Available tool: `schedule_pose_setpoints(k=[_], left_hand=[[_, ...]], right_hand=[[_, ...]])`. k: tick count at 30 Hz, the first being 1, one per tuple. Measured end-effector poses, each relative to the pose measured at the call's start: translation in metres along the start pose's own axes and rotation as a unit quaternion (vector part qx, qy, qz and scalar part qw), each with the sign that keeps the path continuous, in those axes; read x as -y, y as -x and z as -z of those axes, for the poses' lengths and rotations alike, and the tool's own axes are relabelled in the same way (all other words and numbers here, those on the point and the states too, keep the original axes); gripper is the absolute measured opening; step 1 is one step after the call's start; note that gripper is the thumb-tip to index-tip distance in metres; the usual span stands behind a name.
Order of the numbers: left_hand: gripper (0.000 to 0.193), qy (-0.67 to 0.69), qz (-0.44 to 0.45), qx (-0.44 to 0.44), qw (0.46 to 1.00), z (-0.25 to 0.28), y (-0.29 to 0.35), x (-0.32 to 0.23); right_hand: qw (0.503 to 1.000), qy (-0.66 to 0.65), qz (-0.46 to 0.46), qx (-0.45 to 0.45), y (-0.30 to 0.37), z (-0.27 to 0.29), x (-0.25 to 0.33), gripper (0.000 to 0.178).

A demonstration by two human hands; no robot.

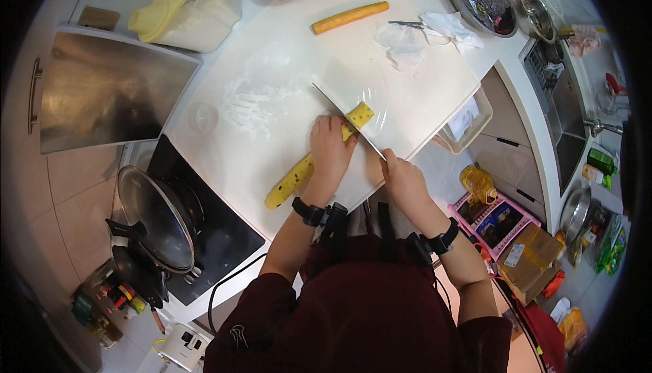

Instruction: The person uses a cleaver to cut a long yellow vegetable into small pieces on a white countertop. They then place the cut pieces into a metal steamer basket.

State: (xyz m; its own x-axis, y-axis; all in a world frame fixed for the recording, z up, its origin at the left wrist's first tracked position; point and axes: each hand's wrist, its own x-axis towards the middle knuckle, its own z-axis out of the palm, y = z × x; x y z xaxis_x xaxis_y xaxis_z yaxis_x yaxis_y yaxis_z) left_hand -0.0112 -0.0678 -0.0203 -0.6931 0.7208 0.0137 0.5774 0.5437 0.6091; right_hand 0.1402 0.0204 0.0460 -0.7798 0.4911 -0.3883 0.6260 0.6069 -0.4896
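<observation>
A long yellow dough log (292,181) dotted with dark bits, possibly raisins, lies diagonally on the white work mat (265,149). My left hand (329,150) is closed over the log near its far end, hiding that stretch. A knife (334,104) crosses the log just past my left fingers, its thin blade seen nearly edge-on. My right hand (407,181) grips the knife's handle, low and close to the mat. Beyond the blade sits the log's end portion (363,113); I cannot tell whether it is cut through. White flour (255,104) is smeared to the left.
An orange dough-like stick (350,18), scissors (414,25) and crumpled plastic film lie toward the back. A lidded flour container (200,20) stands back left. At left, a lidded pan (159,220) rests on the black cooktop (221,237). A sink (560,115) is at right.
</observation>
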Motion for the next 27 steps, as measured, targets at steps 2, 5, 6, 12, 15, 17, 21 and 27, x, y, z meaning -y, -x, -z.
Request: schedule_pose_setpoints(k=[2,5,6,12,15,17,21,27], left_hand=[[0.040,-0.002,-0.004,-0.009,1.000,-0.001,0.000,0.001],[0.042,0.004,-0.010,-0.005,1.000,-0.001,-0.001,0.002],[0.044,0.009,-0.013,-0.009,1.000,0.000,-0.001,0.002],[0.053,-0.007,-0.052,-0.046,0.998,0.000,-0.008,-0.013],[0.055,-0.039,-0.042,-0.024,0.998,-0.011,-0.016,-0.029],[0.053,-0.087,-0.009,0.013,0.996,-0.018,-0.024,-0.035],[0.044,-0.116,0.012,0.026,0.993,-0.023,-0.030,-0.031],[0.037,-0.052,0.041,0.030,0.997,-0.007,-0.038,-0.034]], right_hand=[[1.000,-0.005,0.007,-0.007,-0.004,0.000,-0.002,0.015],[0.996,-0.052,0.040,-0.058,-0.005,0.006,-0.002,0.020],[0.992,-0.083,0.052,-0.077,-0.004,0.012,-0.004,0.020],[0.976,-0.083,0.120,-0.164,0.012,0.078,-0.039,0.029],[0.971,0.012,0.158,-0.181,0.008,0.122,-0.079,0.036],[0.962,0.071,0.193,-0.179,0.000,0.150,-0.109,0.043],[0.940,0.128,0.283,-0.142,-0.029,0.179,-0.166,0.056],[0.905,0.105,0.412,-0.030,-0.097,0.176,-0.221,0.054]])
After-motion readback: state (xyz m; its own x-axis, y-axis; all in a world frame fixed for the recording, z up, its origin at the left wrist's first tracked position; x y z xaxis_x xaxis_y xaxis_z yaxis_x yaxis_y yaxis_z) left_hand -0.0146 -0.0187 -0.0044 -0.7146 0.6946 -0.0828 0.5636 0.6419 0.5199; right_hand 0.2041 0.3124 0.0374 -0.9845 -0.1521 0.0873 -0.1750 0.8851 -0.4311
